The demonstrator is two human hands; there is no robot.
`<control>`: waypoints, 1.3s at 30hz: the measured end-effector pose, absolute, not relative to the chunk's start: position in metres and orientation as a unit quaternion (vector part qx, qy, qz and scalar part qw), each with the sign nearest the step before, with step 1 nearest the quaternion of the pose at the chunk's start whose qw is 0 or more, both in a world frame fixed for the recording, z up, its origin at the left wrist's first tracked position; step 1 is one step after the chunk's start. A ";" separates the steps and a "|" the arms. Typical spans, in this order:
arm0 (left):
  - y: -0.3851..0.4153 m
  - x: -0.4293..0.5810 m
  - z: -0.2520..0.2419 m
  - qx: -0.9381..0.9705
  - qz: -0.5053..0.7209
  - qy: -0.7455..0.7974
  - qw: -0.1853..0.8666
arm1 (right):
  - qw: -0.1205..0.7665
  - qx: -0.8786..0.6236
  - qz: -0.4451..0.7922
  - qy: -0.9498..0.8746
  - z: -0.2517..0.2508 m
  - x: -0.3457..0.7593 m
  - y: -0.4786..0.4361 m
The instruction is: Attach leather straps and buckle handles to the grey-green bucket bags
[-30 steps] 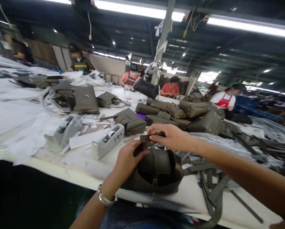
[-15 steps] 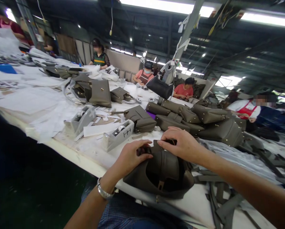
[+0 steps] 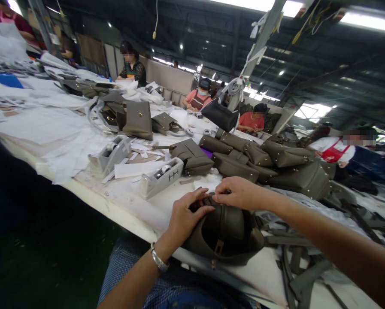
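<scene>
Left hand [image 3: 187, 214] is curling over the left rim of the olive-grey bag [image 3: 234, 225]. Its fingers are half closed and the thumb is pressing the outer wall, so it is gripping the edge. Right hand [image 3: 239, 193] is lying in from the right of the frame, fingertips bent down and pinching the far rim just beside the left fingers. Whatever is sitting under those tips is hidden.

The bag is sitting lower centre, directly under both hands, at the near edge of the white table [image 3: 92, 189]. Its mouth is gaping toward the camera. The shell is rounded and soft, looking like matte grained leather, and a small metal fitting is showing on the near wall. A silver bracelet [image 3: 158, 259] is circling the left wrist.

Flat grey straps [image 3: 295, 266] are lying tangled at lower right. A blocky white tape dispenser [image 3: 162, 176] is sitting just upper left of the left hand, with a second dispenser [image 3: 110, 154] and paper scraps further left. A pile of same-coloured boxy bags [image 3: 276, 163] with brass studs is stacking up at centre right. Other people [image 3: 197, 96] are sitting along the table's far side.
</scene>
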State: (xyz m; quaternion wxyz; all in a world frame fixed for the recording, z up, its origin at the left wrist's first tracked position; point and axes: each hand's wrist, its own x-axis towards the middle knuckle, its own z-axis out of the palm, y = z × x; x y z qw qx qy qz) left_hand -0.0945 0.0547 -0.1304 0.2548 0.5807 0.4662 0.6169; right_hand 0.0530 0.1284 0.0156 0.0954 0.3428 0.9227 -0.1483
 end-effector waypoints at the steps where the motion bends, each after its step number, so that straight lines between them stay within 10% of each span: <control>1: 0.054 -0.095 -0.131 0.589 0.613 0.465 0.246 | 0.116 0.356 -0.185 0.909 0.017 0.053 0.131; 30: 0.056 -0.101 -0.128 0.584 0.588 0.512 0.226 | -0.081 0.299 0.106 0.945 -0.015 0.057 0.102; 39: 0.052 -0.096 -0.133 0.556 0.633 0.461 0.277 | 0.088 0.343 -0.217 0.910 -0.002 0.056 0.127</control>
